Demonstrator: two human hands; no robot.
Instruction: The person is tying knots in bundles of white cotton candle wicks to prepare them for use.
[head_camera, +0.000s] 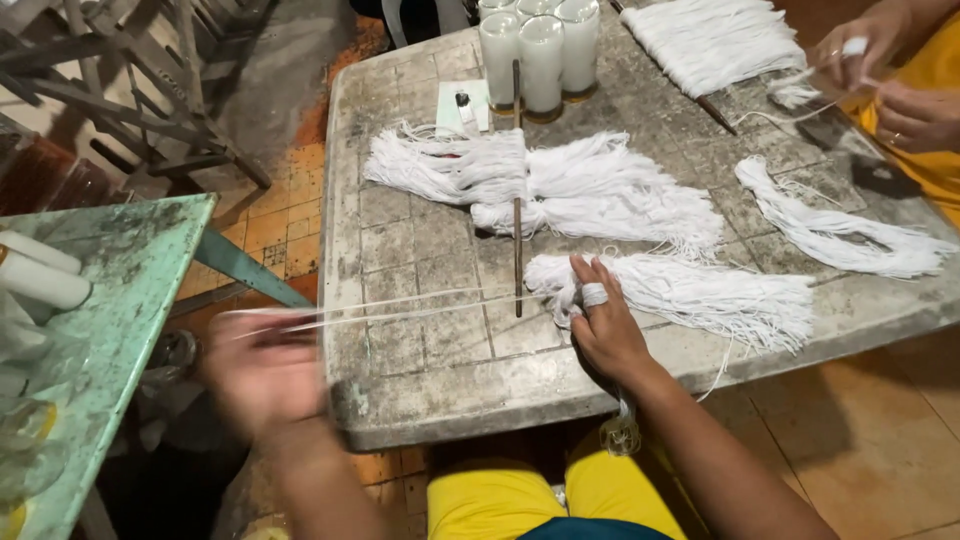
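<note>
Right hand pressed on string bundle at table front, fingers wound with string. Left hand blurred off table's left edge, strands pinched.

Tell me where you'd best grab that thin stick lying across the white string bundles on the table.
Probably by the near end of the thin stick, coming from above on the person's side. That end lies bare on the grey table, while the middle is buried under white string bundles and the far end sits close against the candle glasses.
</note>
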